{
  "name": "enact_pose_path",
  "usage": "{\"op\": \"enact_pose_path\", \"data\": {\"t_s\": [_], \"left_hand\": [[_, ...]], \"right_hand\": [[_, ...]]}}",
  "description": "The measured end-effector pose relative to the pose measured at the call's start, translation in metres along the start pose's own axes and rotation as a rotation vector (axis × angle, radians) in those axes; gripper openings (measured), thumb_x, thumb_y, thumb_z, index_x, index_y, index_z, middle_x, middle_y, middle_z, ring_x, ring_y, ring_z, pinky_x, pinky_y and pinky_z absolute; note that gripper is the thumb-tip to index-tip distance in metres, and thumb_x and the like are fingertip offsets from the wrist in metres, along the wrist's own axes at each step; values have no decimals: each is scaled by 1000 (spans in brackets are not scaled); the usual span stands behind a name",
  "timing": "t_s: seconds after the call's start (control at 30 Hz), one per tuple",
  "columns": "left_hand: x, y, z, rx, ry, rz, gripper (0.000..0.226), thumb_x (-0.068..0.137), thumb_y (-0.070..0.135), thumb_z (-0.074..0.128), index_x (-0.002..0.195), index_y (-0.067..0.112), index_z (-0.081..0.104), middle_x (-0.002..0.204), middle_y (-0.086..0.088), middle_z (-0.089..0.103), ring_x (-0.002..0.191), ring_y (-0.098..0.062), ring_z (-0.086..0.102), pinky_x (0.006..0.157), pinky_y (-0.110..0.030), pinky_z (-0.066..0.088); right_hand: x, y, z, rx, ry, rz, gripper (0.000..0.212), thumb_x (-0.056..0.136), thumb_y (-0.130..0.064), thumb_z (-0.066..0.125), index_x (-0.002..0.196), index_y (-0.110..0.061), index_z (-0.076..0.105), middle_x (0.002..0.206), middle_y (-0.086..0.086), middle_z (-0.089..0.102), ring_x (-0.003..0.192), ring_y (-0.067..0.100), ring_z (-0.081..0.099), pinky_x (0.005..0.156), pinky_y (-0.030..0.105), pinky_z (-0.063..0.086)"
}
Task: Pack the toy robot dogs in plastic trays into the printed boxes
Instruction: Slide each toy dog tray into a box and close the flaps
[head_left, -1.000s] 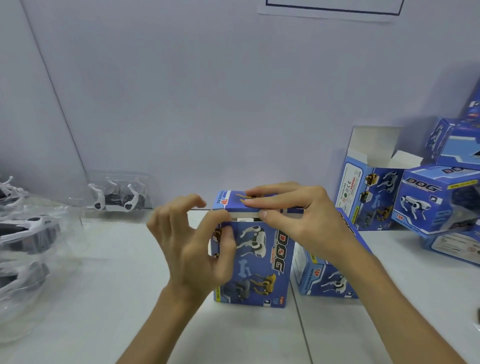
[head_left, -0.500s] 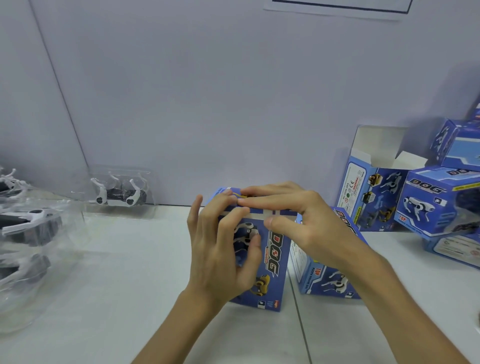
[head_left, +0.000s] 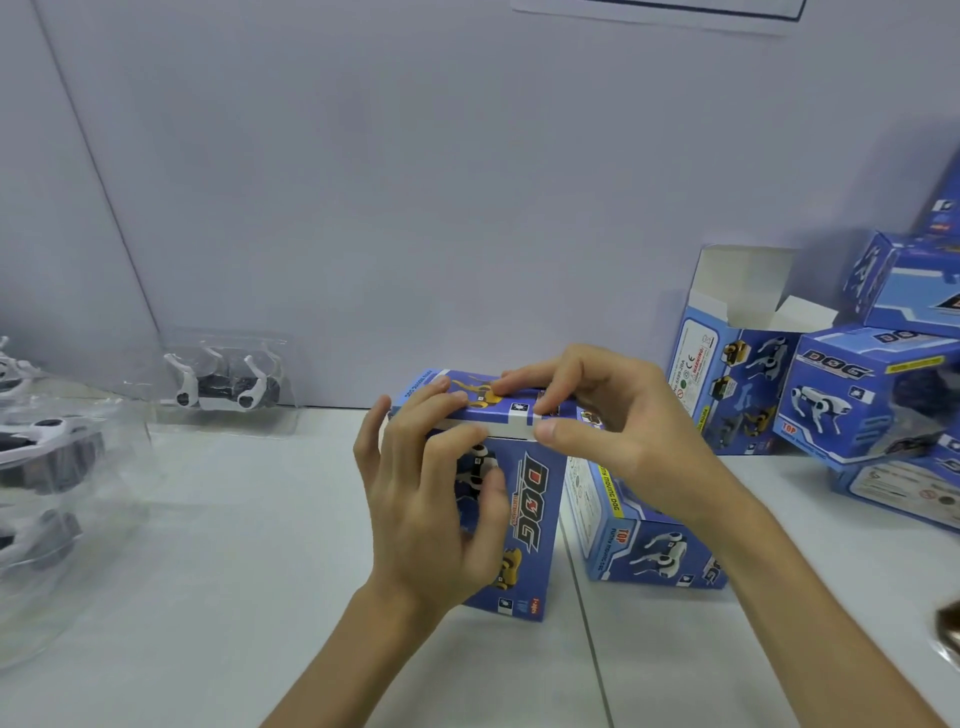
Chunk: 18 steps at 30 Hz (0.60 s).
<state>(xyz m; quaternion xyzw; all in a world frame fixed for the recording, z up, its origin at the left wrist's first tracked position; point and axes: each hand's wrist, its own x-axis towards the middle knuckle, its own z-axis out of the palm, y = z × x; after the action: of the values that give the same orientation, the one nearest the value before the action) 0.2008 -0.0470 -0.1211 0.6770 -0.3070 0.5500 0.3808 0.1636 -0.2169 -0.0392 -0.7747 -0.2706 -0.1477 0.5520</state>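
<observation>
the white table (head_left: 260, 597) fills the lower part of your view. at 3 o'clock, against the wall, is the pile of printed boxes (head_left: 872, 395), all closed. one open box (head_left: 737, 374) stands at its left side with the flaps up. at 9 o'clock lies the stack of clear trays (head_left: 47, 452) with toy dogs inside. a single tray (head_left: 223, 384) with one dog is near the wall at 10 o'clock.

the upright box (head_left: 524, 519) is in the middle, standing on its short end on the table. a second box (head_left: 639, 545) lies on its side just beside it at 4 o'clock.

your left hand (head_left: 431, 509) holds the upright box from the front. the fingers curve over the top edge and the thumb lies on the printed face. your right hand (head_left: 597, 421) pinches the top flap (head_left: 467, 400), fingers on top and thumb on the front edge. a white strip shows there, so i judge the flap is not fully tucked in.

the box looks like thin glossy card, so it is probably light, a little slippery and easy to dent. grip it at the corners and edges, where card is stiffest, not in the middle of a face. the flap will bend easily, so press along its whole front edge. the trays look thin and springy, so take them by the rim.
</observation>
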Motion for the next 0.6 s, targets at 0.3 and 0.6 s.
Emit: {"op": "enact_pose_path", "data": {"t_s": [0.3,0.6], "left_hand": [[2,9,3,31,15,-20,25,81,18,53,106,17,53,124,-1,60,127,-19,52,113,-54,27],[3,5,4,76,-43,58,26,84,17,55,109,20,59,119,-4,68,126,-19,56,121,-50,18]], "right_hand": [[0,3,11,27,107,-58,12,84,-5,69,80,3,62,106,3,76,110,22,68,89,30,55],[1,11,12,-15,109,-19,13,84,-11,72,84,2,67,109,-3,75,113,16,67,99,28,49]]}}
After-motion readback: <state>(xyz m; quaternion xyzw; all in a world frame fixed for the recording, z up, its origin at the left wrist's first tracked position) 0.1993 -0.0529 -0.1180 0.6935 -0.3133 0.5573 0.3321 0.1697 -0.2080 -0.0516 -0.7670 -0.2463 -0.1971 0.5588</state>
